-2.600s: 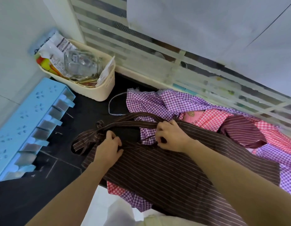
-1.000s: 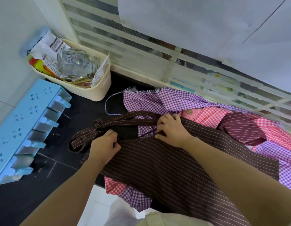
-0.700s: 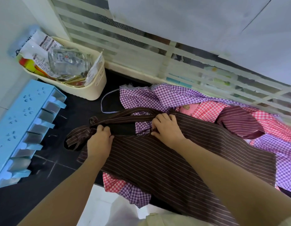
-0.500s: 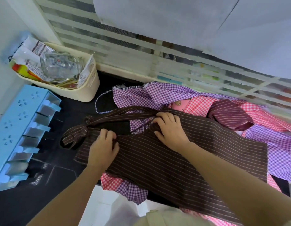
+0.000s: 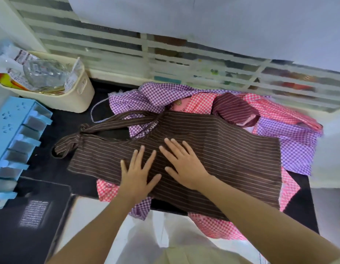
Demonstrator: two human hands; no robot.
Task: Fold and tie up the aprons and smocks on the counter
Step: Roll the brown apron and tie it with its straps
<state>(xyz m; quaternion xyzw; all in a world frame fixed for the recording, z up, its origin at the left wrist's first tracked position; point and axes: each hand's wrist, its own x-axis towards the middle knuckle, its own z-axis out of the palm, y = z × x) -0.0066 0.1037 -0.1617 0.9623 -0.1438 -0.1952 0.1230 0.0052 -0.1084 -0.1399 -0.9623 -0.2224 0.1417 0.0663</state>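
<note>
A brown pinstriped apron (image 5: 232, 149) lies spread flat on top of the pile on the black counter (image 5: 56, 168). Its knotted straps (image 5: 77, 138) trail off to the left. My left hand (image 5: 138, 172) and my right hand (image 5: 184, 162) rest side by side on the apron's middle, palms down, fingers spread, holding nothing. Under the apron lie purple checked smocks (image 5: 157, 94), pink checked smocks (image 5: 275, 109) and a maroon striped garment (image 5: 234, 109), all crumpled.
A cream basket (image 5: 75, 98) full of packets and a glass jar stands at the back left. A light blue drawer organiser (image 5: 14, 138) sits along the left edge. A slatted window runs behind the counter. The counter's front edge is just below the pile.
Both hands let go of the apron's top edge and straps and slid down onto its middle, now lying flat with spread fingers. The camera view shifted right and nearer.
</note>
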